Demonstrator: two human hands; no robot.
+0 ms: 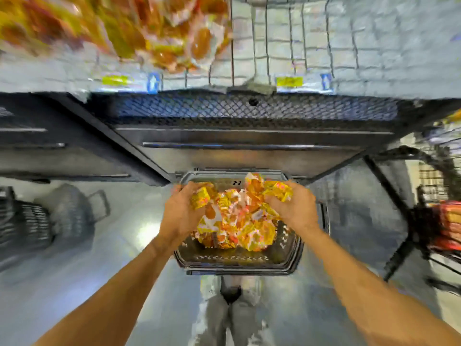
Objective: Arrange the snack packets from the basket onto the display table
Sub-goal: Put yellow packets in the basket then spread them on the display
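A black plastic basket [234, 264] stands on the floor below me, holding several yellow and orange snack packets [237, 231]. My left hand [180, 212] grips packets at the left side of the pile. My right hand [293, 209] grips packets at the right side. Both hands are inside the basket, above the heap. Higher up and far, the wire display table [287, 53] shows a pile of similar orange packets [139, 28] at its left; its right part shows bare mesh. The picture is blurred.
The display's dark mesh front [237, 113] and lower shelf [249, 146] stand just beyond the basket. Stacked dark baskets [32, 226] sit on the floor at left. A trolley with red packs [446, 226] is at the right edge. My legs [232, 315] are below.
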